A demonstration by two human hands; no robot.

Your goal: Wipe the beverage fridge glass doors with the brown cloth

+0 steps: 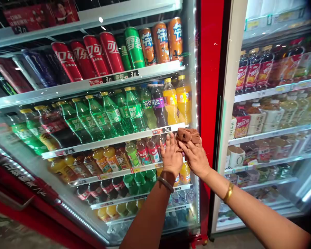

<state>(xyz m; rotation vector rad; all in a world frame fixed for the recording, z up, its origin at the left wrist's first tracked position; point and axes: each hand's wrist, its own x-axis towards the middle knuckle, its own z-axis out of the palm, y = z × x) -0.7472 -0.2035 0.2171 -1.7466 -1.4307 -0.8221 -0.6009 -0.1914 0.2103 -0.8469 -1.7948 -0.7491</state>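
A crumpled brown cloth (188, 135) is bunched against the glass door (145, 74) of a red-framed drinks fridge, near its right edge. My right hand (196, 157) is closed over the cloth, pressing it to the glass. Just to its left, my left hand (171, 154) lies flat with fingers stretched upward, beside the cloth; whether its thumb side touches the cloth is unclear. Behind the glass, both hands overlap a shelf of small juice bottles (150, 148) and a price strip (167, 130).
Red cola cans (93, 53), green soda bottles (111, 112) and orange soda bottles (183, 98) stand on the lit shelves. The red door frame (211, 76) runs close on the right, with a second drinks fridge (226, 86) beyond. A handle (12, 197) shows at lower left.
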